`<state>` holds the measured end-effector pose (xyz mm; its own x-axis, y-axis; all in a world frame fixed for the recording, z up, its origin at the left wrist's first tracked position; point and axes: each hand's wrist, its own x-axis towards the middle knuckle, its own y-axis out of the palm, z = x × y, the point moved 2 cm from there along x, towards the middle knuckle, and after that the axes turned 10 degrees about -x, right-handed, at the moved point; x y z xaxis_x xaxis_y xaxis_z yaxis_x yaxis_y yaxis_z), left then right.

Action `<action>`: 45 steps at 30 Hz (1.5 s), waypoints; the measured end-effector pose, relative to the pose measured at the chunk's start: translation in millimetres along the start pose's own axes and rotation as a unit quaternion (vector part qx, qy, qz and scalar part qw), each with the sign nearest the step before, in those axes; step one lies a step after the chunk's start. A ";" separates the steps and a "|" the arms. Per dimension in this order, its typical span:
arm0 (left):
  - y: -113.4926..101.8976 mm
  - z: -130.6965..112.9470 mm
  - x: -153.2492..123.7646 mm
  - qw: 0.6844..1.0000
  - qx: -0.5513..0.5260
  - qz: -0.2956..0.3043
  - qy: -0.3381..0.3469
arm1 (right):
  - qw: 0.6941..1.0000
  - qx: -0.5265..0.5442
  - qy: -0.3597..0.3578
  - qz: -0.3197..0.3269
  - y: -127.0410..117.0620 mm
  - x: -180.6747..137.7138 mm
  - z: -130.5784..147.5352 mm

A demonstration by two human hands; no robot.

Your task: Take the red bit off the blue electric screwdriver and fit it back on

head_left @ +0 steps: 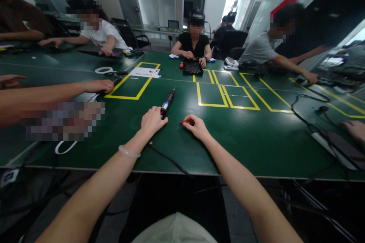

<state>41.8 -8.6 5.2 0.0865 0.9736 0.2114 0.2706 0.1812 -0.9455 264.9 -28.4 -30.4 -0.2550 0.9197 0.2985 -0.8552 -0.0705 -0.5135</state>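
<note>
My left hand [153,119] clasps one screwdriver [168,100], tip toward the table's far edge [157,55]; my right hand [197,127] pinches one red piece [181,123].

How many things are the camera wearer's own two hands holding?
2 in view: a dark pen-shaped tool in the left hand, and a small red piece in the right hand. More may be hidden.

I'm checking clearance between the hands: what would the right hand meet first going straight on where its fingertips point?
The right hand, pinching a small red piece, would probably meet the left hand first, or the black tool in its grip; with one view, depth is unclear.
</note>
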 end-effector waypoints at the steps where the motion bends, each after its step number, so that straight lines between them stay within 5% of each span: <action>1: 2.8 -7.5 -3.0 1.000 0.002 0.000 0.021 | 1.000 0.002 -0.009 -0.005 0.1 0.2 0.4; 8: 15.3 -42.5 -19.9 0.989 -0.008 0.015 0.150 | 0.999 -0.012 -0.042 -0.021 1.2 1.6 0.8; 20: 18.4 -47.6 -19.8 0.982 -0.022 0.042 0.181 | 0.993 -0.102 -0.060 -0.026 3.1 0.6 4.0; 36: 15.8 -50.2 -19.7 0.989 -0.014 0.016 0.145 | 0.993 -0.092 -0.063 -0.036 2.3 -1.2 3.5; 45: 1.5 -4.4 2.8 0.997 -0.015 0.048 0.059 | 0.991 -0.114 -0.058 -0.036 -0.5 0.1 -4.3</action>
<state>46.6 -6.2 5.5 0.2259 0.9627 0.1488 0.2840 0.0811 -0.9554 267.2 -26.6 -33.6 -0.2585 0.8679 0.4243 -0.7516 0.0952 -0.6527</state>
